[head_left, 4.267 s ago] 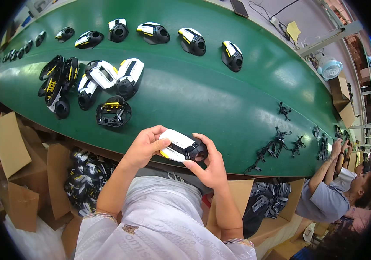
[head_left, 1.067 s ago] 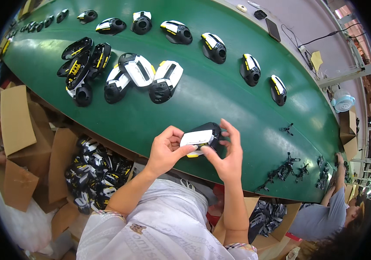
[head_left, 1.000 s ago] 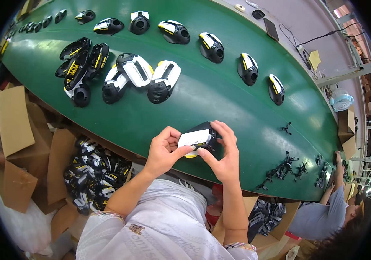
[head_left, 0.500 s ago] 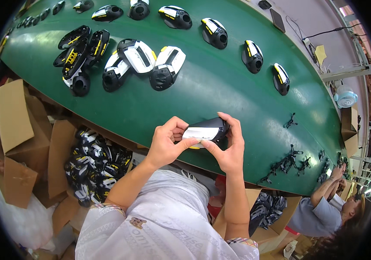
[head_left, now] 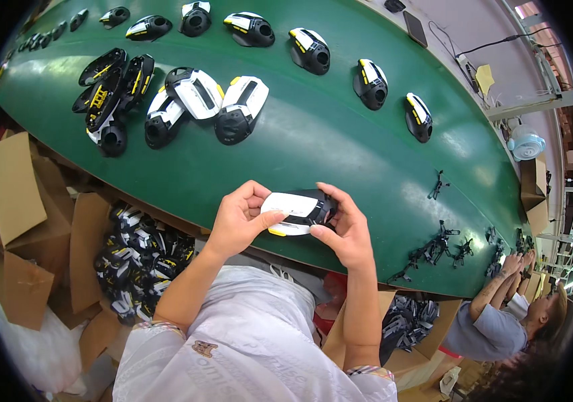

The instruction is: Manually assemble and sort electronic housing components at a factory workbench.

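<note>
Both hands hold a white and black plastic shell with a yellow edge, just over the near side of the green table. My left hand grips its left end, thumb lying on the white face and fingers curled at the far side. Around the black right end closes my right hand, its thumb at the near edge and its fingers over the far side. My palms hide the underside of the shell.
Similar shells stand in a row along the far side of the green table; a pile of shells lies left. Black brackets lie right. Cardboard boxes hold parts below. A co-worker works at right.
The shell has turned in my hands, so more of its white face and yellow edge shows. My right thumb has shifted toward its right end. The whole view has slid slightly.
</note>
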### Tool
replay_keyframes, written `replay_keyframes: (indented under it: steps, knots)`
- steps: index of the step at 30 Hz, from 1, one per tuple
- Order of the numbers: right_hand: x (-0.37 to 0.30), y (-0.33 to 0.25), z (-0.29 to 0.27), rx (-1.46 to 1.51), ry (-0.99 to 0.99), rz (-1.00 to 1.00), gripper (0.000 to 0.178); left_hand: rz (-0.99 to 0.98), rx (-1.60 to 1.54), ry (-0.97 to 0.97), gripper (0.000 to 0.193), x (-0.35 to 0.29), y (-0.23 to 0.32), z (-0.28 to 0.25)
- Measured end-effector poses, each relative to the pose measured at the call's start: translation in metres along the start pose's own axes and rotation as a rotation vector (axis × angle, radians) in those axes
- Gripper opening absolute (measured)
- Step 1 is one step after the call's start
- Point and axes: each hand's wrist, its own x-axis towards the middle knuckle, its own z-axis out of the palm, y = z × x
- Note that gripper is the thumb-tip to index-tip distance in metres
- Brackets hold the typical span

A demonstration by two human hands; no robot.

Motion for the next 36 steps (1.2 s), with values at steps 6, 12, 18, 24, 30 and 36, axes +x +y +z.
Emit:
replay_keyframes:
  steps: [6,12,18,24,30,36]
  knots:
    - [-0.013,0.003,-0.002,-0.035,0.021,-0.057,0.061,0.034,0.11,-0.089,0.028,-0.009,-0.004,-0.003]
    - [-0.005,0.01,-0.003,0.208,0.072,0.07,0.034,0.166,0.344,-0.108,0.03,-0.007,-0.01,-0.007]
    - [-0.008,0.0,-0.006,0.208,0.034,-0.007,0.036,0.133,0.217,-0.132,0.026,0.001,0.001,0.003]
    - [0.005,-0.01,-0.076,0.099,0.186,0.031,0.035,0.395,0.668,0.057,0.03,0.019,0.029,-0.003]
    - [0.072,-0.025,-0.23,0.543,0.762,-0.392,0.023,0.83,1.541,0.496,0.057,0.06,0.059,-0.033]
    - [0.118,-0.018,-0.255,0.139,0.87,-0.106,0.028,0.537,1.875,0.478,0.083,0.1,0.048,-0.027]
